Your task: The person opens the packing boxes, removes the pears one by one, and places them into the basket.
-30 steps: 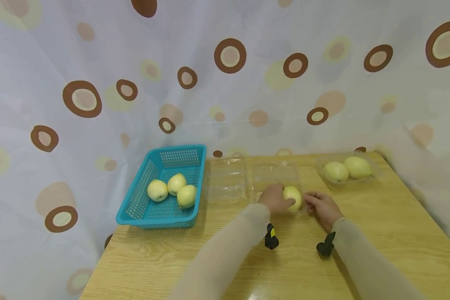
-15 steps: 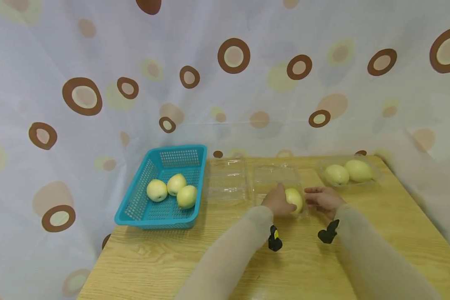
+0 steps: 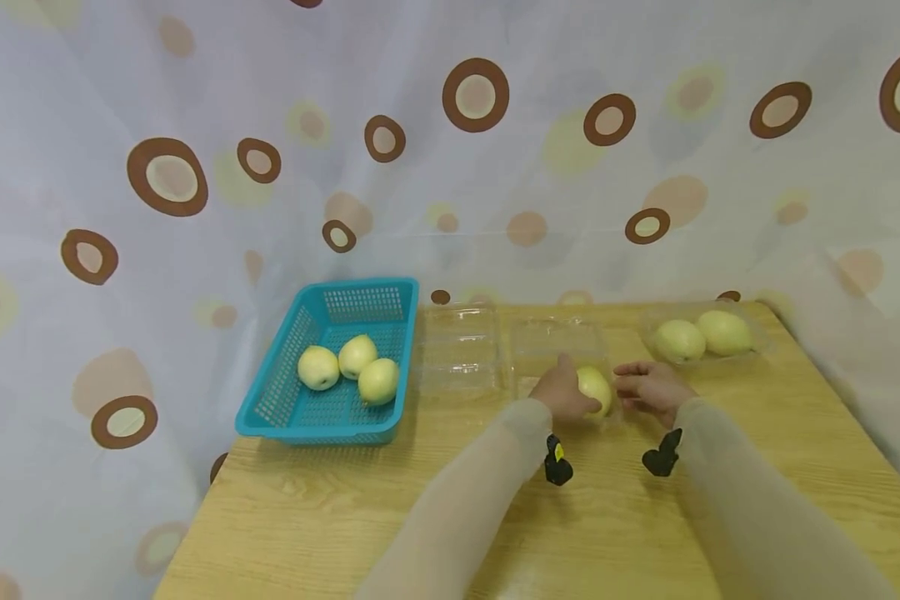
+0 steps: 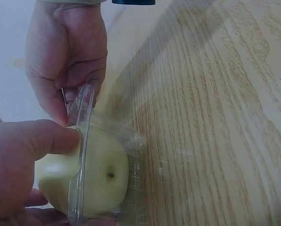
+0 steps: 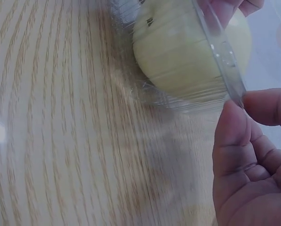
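A pale yellow pear (image 3: 595,390) sits in the near half of an unlidded clear plastic clamshell box (image 3: 558,337) on the table. My left hand (image 3: 562,392) grips the pear from its left, thumb over the top and fingers partly hidden beyond it. In the left wrist view, the round end of the pear (image 4: 107,188) shows through the box wall. On the other side, my right hand (image 3: 652,387) pinches the corner of the box's rim (image 5: 229,70) between thumb and forefinger, clearly seen in the right wrist view.
A blue plastic basket (image 3: 270,392) with 3 pears stands at the left. Beside it lies another unfolded clear box (image 3: 457,350). At the back right, a clear box (image 3: 763,342) holds two pears (image 3: 678,342). A patterned curtain (image 3: 525,183) hangs behind the table (image 3: 307,517).
My right hand has turned flatter, its fingers extending more toward the box rim. The left hand keeps its grip on the pear, which has barely moved. The head view has shifted slightly.
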A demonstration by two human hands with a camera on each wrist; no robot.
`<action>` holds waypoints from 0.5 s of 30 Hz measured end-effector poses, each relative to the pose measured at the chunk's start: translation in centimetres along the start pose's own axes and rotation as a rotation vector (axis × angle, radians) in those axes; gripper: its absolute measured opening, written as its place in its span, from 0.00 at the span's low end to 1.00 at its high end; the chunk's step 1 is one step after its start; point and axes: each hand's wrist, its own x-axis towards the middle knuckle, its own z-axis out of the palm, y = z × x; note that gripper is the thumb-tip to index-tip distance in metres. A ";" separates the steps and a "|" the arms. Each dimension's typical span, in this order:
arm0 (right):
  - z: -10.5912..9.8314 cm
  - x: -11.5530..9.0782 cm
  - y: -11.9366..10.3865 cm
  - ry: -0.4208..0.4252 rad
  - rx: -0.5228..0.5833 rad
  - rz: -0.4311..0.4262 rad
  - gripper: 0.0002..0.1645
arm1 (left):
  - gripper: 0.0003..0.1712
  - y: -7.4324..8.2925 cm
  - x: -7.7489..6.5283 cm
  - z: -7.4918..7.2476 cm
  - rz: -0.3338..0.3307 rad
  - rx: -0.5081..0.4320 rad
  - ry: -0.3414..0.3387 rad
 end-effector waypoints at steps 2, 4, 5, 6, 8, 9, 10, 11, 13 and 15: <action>0.0 0.0 -0.2 -0.003 0.000 -0.001 0.30 | 0.47 0.0 0.1 0.0 0.006 0.009 0.011; 0.0 0.0 -0.3 -0.003 -0.004 -0.005 0.31 | 0.46 -0.1 0.3 0.0 0.017 0.011 0.023; 0.0 0.1 -0.3 0.000 -0.004 -0.004 0.31 | 0.45 -0.1 0.3 0.0 0.021 0.007 0.028; 0.0 0.1 -0.2 0.004 -0.005 -0.003 0.30 | 0.45 -0.2 0.4 0.1 0.024 0.003 0.031; -0.1 0.1 -0.1 0.004 -0.011 -0.003 0.30 | 0.44 -0.3 0.4 0.3 0.030 -0.001 0.037; -0.1 0.2 0.0 0.006 -0.013 -0.002 0.30 | 0.43 -0.3 0.5 0.4 0.036 0.001 0.041; -0.1 0.2 0.0 0.009 -0.015 -0.002 0.30 | 0.43 -0.4 0.5 0.5 0.037 0.000 0.046; -0.1 0.3 0.1 0.011 -0.019 -0.003 0.29 | 0.42 -0.4 0.6 0.6 0.039 0.000 0.051; -0.1 0.3 0.1 0.011 -0.026 -0.009 0.29 | 0.41 -0.5 0.8 0.7 0.049 0.007 0.066; -0.1 0.3 0.1 0.016 -0.039 -0.016 0.29 | 0.41 -0.5 0.8 0.8 0.063 0.016 0.085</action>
